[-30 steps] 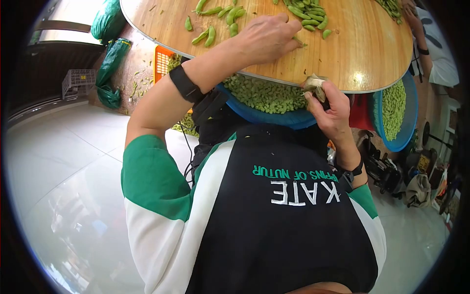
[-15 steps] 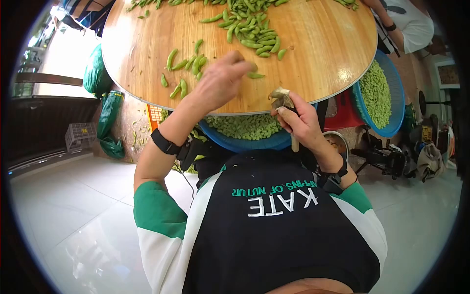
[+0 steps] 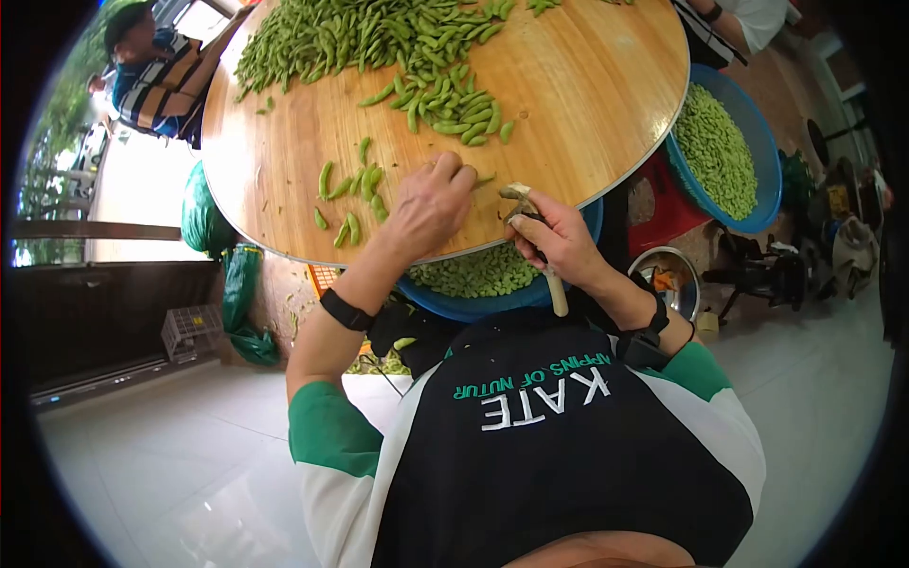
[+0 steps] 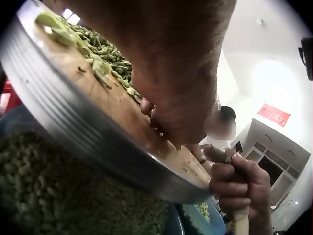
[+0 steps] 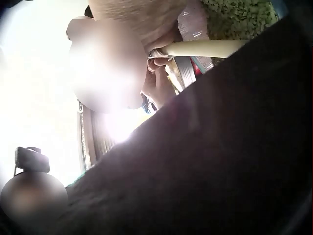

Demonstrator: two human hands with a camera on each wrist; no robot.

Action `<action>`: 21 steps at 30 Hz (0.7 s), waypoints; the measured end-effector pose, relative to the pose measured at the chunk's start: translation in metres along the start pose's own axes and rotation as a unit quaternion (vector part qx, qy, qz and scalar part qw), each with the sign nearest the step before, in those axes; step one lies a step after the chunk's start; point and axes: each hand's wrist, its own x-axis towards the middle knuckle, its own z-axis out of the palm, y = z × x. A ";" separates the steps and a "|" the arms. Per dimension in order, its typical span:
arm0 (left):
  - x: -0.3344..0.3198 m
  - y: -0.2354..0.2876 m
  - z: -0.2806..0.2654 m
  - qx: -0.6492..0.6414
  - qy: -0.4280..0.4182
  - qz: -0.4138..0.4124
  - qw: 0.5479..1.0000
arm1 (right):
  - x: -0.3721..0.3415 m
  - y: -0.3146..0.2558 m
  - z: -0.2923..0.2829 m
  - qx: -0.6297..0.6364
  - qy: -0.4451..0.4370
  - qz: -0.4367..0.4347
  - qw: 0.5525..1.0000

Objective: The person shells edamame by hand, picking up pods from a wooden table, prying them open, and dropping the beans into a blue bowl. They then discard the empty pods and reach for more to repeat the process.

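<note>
On the wooden table near its front edge, the left hand (image 3: 431, 204) has curled fingers and pinches a green pod (image 3: 485, 180) at the fingertips. Just to its right, the right hand (image 3: 559, 241) grips a tool with a pale handle (image 3: 559, 295), which points down toward the body; something whitish covers the thumb or finger end. The left wrist view shows the left hand (image 4: 173, 73) large and close, its fingertips partly hidden, and the right hand (image 4: 242, 188) round the handle. Loose pods (image 3: 367, 182) lie left of the left hand. Shelled beans (image 3: 478, 273) fill a blue basin under the edge.
A large heap of pods (image 3: 331, 38) covers the far left of the table (image 3: 578, 85). At right stand a second blue basin of beans (image 3: 715, 156), a red stool (image 3: 663, 204) and a metal bowl (image 3: 677, 275). Other people sit at the far left and far right.
The head view has tilted up, showing more of the heap and a person at far left. The left hand has drawn back from over the table's front edge area, with a pod at its fingertips.
</note>
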 end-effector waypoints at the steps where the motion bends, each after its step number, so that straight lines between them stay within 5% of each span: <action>1: 0.001 0.001 0.001 -0.006 0.009 -0.013 1.000 | 0.000 -0.001 0.001 -0.017 0.011 -0.003 1.000; 8: 0.003 -0.005 -0.002 0.056 0.034 0.053 0.996 | -0.001 -0.007 0.001 -0.008 0.029 0.004 1.000; 10: 0.002 0.003 0.003 -0.004 0.097 -0.092 0.991 | -0.003 -0.008 0.001 -0.003 0.032 -0.002 0.999; 11: 0.000 0.009 0.005 -0.004 0.096 -0.090 0.991 | -0.004 -0.008 0.001 0.001 0.036 -0.006 0.999; 13: 0.004 0.028 0.001 -0.027 0.022 -0.242 0.970 | -0.003 -0.004 -0.003 -0.003 0.035 -0.008 0.999; 16: 0.013 0.038 0.015 0.029 0.048 -0.209 0.976 | -0.004 -0.007 0.000 -0.005 0.034 -0.006 0.999; 21: 0.026 0.040 0.017 0.048 -0.022 -0.227 0.972 | -0.004 -0.003 -0.006 -0.015 0.038 -0.010 0.999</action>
